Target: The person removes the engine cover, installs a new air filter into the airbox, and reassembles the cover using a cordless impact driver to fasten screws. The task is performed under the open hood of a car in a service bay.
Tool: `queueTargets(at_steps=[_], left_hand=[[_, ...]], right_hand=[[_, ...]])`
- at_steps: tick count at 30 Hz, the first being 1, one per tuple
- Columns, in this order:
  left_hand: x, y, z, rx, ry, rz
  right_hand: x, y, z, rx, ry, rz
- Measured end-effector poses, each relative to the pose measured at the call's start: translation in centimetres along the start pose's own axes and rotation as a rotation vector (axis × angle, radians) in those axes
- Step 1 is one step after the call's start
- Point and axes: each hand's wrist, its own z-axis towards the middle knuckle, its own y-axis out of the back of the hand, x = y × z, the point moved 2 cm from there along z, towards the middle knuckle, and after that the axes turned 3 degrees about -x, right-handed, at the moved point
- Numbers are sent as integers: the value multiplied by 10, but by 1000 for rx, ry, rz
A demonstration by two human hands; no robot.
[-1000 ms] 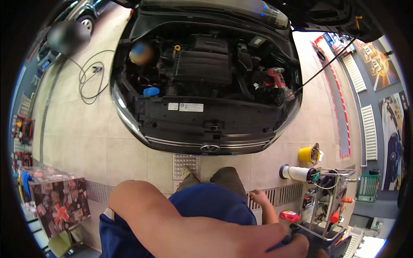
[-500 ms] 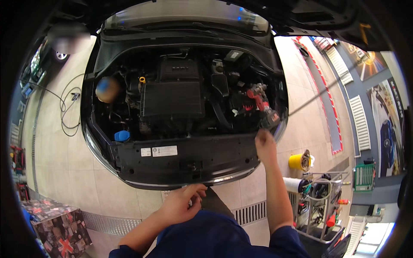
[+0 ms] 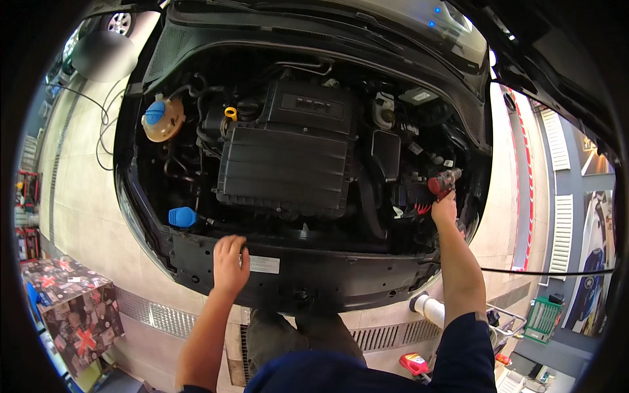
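Observation:
My right hand (image 3: 445, 209) is closed around the grip of a red and grey cordless drill (image 3: 445, 181) at the right side of the engine bay. The drill's lower end is largely covered by the hand and forearm. My left hand (image 3: 230, 263) is over the black front panel (image 3: 334, 275), beside a white label (image 3: 265, 264), its fingers stretched forward. Ahead of it sits a blue reservoir cap (image 3: 182, 217). The black engine cover (image 3: 285, 167) fills the middle of the bay, with a yellow dipstick handle (image 3: 230, 114) at its left.
A coolant tank (image 3: 164, 124) with a blue cap is at the far left of the bay. The raised hood (image 3: 557, 72) hangs at the upper right. Behind my right arm are a white roll (image 3: 429, 308) and a red bottle (image 3: 413, 363). A patterned box (image 3: 72, 314) stands lower left.
My view has shifted forward over the engine bay. The right hand has reached forward and taken hold of the drill. My left hand has moved from near my body to over the front panel.

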Motion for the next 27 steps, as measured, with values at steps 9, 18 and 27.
queueTargets(at_steps=[9,18,27], left_hand=[[53,-42,37,-31,-73,184],[65,-41,37,-20,-48,112],[71,-41,38,-41,-11,73]], right_hand=[[13,123,4,-399,136,443],[162,253,-121,150,273,1019],[273,208,-143,562,322,897]])
